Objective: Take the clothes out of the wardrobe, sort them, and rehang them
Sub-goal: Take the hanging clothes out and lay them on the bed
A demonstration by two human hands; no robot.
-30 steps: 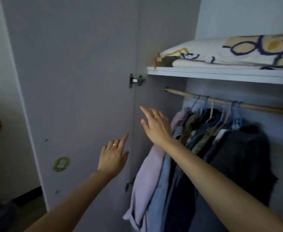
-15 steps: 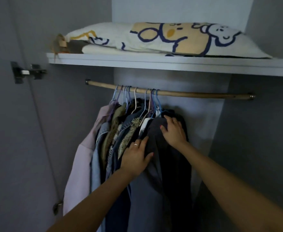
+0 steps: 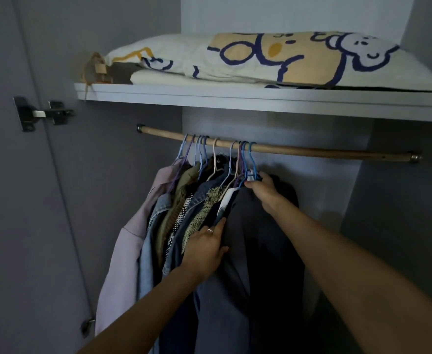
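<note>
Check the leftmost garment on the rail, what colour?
Pale lilac-pink; the leftmost garment shows best in the head view, hanging at the rail's left end.

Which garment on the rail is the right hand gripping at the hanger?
The dark garment at the right end of the row; the right hand grips its blue hanger. The pale pink jacket hangs leftmost, untouched.

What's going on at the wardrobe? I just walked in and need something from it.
A person is starting to pull clothes off the wooden rail. The right hand grips the blue hanger of the dark garment at the right end of the bunch, while the left hand presses the neighbouring clothes aside. Every hanger is on the rail.
</note>
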